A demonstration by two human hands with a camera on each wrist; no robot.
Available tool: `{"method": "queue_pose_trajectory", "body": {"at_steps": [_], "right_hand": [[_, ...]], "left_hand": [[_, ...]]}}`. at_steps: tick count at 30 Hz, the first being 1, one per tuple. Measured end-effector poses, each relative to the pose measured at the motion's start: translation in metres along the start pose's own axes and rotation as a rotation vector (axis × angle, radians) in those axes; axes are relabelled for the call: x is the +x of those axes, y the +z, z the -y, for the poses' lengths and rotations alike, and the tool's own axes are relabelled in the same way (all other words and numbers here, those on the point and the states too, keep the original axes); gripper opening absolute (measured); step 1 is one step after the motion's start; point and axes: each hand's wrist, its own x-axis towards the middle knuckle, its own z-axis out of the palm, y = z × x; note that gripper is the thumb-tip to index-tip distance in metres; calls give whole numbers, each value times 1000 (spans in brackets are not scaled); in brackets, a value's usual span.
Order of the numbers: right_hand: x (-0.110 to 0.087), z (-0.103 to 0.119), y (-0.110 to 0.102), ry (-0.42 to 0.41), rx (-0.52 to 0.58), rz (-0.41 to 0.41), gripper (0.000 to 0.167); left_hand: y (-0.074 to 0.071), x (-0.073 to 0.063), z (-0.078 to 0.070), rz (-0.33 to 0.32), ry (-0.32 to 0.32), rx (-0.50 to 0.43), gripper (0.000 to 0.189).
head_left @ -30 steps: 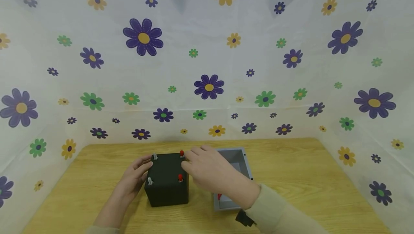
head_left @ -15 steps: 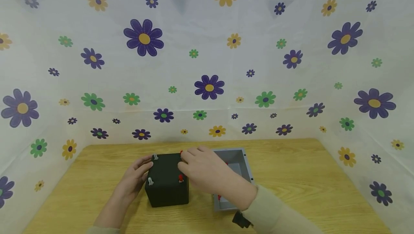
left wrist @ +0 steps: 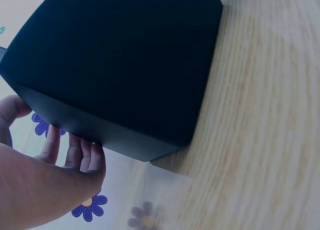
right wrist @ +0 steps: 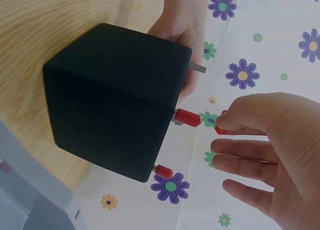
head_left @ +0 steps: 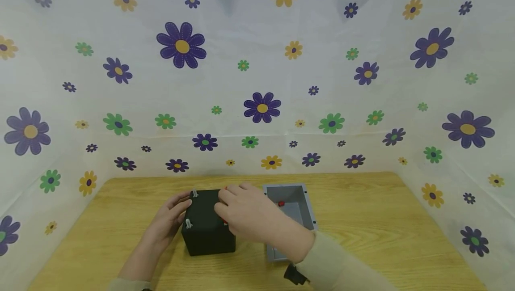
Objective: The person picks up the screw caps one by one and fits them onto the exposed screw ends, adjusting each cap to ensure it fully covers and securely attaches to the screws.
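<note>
A black box (head_left: pixel 209 242) stands on the table with metal studs on top. The two left studs, one the far-left stud (head_left: pixel 195 193), are bare. The two on the right carry red caps, one the near red cap (right wrist: pixel 163 171), the other a second red cap (right wrist: pixel 188 118). My left hand (head_left: pixel 165 219) rests its spread fingers against the box's left side. Above the box top, my right hand (head_left: pixel 249 212) pinches a loose red cap (right wrist: pixel 221 126) between thumb and forefinger. It is apart from the studs, its other fingers extended; in the head view the hand hides this cap.
Right of the box stands a grey tray (head_left: pixel 310 210), partly hidden beneath my right forearm. One red piece (head_left: pixel 281 203) shows inside it. Wooden table surface (head_left: pixel 362 219) surrounds both, and a flower-patterned sheet (head_left: pixel 322 116) rises behind and at the sides.
My right hand has moved a little left, from the box's right edge farther over its top. More of the tray's inside now shows. My left hand and the box stay in place.
</note>
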Motion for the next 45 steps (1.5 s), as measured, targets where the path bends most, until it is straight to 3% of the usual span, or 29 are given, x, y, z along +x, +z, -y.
{"method": "queue_pose_trajectory", "body": {"at_steps": [12, 23, 45], "right_hand": [[8, 8, -1, -7, 23, -15, 16], [13, 11, 4, -2, 32, -19, 19], [26, 18, 16, 1, 41, -47, 16]], "left_hand": [[0, 0, 0, -5, -23, 8, 36], [0, -2, 0, -9, -6, -24, 23], [0, 1, 0, 0, -31, 7, 41]]}}
